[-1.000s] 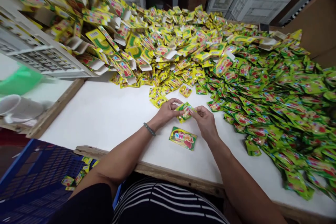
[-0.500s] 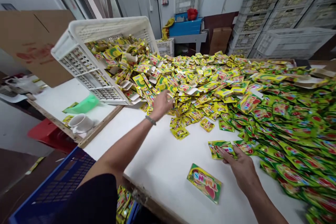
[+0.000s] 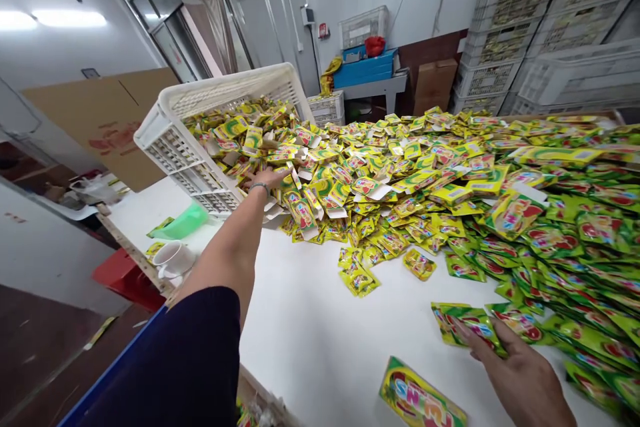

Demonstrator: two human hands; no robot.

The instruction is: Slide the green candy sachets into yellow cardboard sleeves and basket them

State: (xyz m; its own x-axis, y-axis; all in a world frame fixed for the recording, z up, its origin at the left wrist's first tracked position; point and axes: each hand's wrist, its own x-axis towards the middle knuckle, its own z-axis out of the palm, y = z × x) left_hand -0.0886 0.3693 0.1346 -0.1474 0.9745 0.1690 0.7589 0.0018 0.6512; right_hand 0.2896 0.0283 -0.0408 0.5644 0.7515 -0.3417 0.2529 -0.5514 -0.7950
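Note:
My left hand [image 3: 269,178] is at the mouth of a tilted white crate [image 3: 173,140], among small yellow cartons [image 3: 303,211]. Its fingers look spread over them, their tips partly hidden. My right hand [image 3: 525,377] pinches a green-and-yellow sachet [image 3: 467,325] between thumb and fingers, low over the white table [image 3: 320,320]. Another green sachet [image 3: 517,321] lies just beyond those fingers. Closer to me, a printed flat carton [image 3: 420,397] lies on the table, cut off by the lower edge of the view.
Green sachets [image 3: 590,267] are heaped on the right, with small yellow sachets [image 3: 357,279] nearer the middle. A white mug [image 3: 173,260] and a green scoop-like item [image 3: 187,221] stand left of the crate. Stacked crates [image 3: 493,40] rise behind.
My left hand has moved left and away from me, from the front of the carton pile to the crate's mouth. The view has shifted left; my right hand keeps the sachet.

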